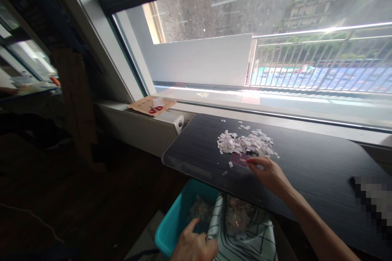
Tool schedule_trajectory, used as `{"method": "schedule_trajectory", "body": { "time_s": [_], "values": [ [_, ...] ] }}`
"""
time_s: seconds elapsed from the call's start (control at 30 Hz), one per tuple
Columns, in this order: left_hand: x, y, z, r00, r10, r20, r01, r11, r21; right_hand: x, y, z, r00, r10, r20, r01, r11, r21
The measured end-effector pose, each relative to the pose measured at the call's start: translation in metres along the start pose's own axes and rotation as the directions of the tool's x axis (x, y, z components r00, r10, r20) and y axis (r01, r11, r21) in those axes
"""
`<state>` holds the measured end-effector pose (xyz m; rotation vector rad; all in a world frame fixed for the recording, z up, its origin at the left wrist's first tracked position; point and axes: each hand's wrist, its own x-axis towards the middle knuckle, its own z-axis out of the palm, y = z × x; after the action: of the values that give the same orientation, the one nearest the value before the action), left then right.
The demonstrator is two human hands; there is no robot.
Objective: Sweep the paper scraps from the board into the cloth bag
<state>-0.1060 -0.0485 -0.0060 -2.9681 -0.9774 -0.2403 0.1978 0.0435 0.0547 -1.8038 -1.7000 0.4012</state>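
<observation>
My right hand [266, 171] pinches a pink see-through flat piece [239, 160] between thumb and fingers, low over the dark table. It lies at the near edge of a pile of small whitish scraps [245, 142]. My left hand [195, 242] is closed on the edge of a striped cloth [216, 216], its index finger pointing over a teal bin [171, 220]. Inside the bin are pale, crumpled bits [200, 208]. More light scraps [239, 218] lie in the hollow of the cloth, just below the table edge.
The dark table [306, 151] stands against the window. Red-handled scissors [156, 109] rest on a brown envelope [142, 106] upon the sill to the left. A radiator [170, 119] sits beside the table's corner. A pixelated patch [375, 200] covers something at far right.
</observation>
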Motion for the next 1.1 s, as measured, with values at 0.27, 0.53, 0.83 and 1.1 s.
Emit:
{"method": "schedule_trajectory", "body": {
  "time_s": [0.27, 0.53, 0.83, 1.1],
  "values": [
    [-0.011, -0.016, -0.032, 0.963, -0.187, 0.196, 0.218, 0.964, -0.151, -0.007, -0.001, 0.008, 0.998, 0.001, 0.061, -0.007, 0.995, 0.095],
    [-0.015, -0.012, -0.038, 0.941, -0.285, 0.182, 0.317, 0.932, -0.177, -0.021, -0.009, 0.003, 0.975, -0.062, 0.215, 0.023, 0.984, 0.177],
    [-0.010, -0.011, -0.048, 0.927, -0.295, 0.229, 0.336, 0.927, -0.165, -0.024, -0.016, 0.004, 0.966, -0.097, 0.241, 0.056, 0.984, 0.172],
    [-0.012, -0.008, -0.047, 0.940, -0.282, 0.194, 0.312, 0.940, -0.141, -0.027, 0.000, -0.006, 0.999, 0.002, 0.049, -0.009, 0.990, 0.142]
  ]
}}
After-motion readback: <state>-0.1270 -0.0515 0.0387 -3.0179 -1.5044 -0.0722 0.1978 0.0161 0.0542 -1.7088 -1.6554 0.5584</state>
